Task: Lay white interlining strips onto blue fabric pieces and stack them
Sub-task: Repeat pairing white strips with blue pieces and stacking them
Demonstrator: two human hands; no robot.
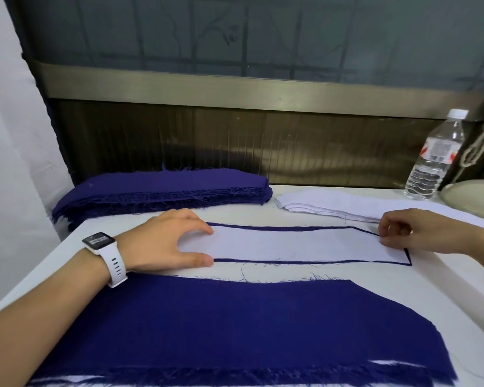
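White table: left grip flat, pressing interlining strip left end; right grip pinching right end.

The table carries a blue fabric stack, white strip pile, bottle and large blue piece.

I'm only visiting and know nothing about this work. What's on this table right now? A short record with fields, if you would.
Centre: white strip laid on blue piece
Left hand: presses strip's left end flat
Right hand: pinches strip's right end
Back left: blue stack
Back right: white pile, water bottle
Front: large blue fabric
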